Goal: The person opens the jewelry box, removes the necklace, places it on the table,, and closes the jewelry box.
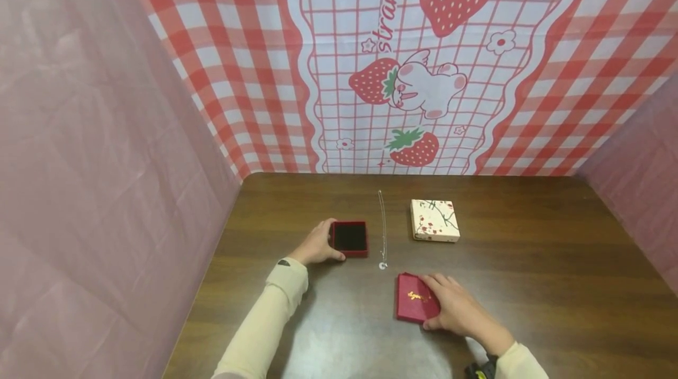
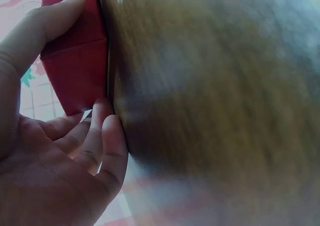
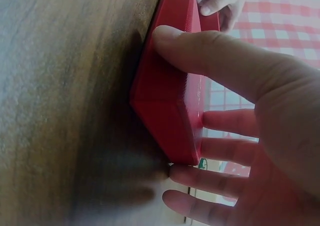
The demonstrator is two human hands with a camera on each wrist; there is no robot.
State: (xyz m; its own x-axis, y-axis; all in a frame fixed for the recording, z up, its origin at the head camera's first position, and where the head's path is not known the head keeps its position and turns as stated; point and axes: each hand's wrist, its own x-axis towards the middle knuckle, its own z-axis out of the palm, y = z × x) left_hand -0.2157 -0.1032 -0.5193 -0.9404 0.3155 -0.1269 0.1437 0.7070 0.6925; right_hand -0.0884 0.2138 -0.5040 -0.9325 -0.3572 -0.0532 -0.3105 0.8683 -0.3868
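An open red jewelry box bottom with a black lining lies on the table, and my left hand grips its left side. In the left wrist view the thumb presses one red wall while the fingers reach round the corner. Nearer to me, my right hand holds a red box lid with gold lettering on top. The right wrist view shows the thumb against its near wall and the fingers spread by the far side. Between the two red pieces, a thin silver necklace lies stretched out, its round pendant toward me.
A cream box with a floral branch print sits behind the lid, right of the necklace. The brown wooden table meets a checked strawberry-print cloth at the back. Pink cloth hangs along the left.
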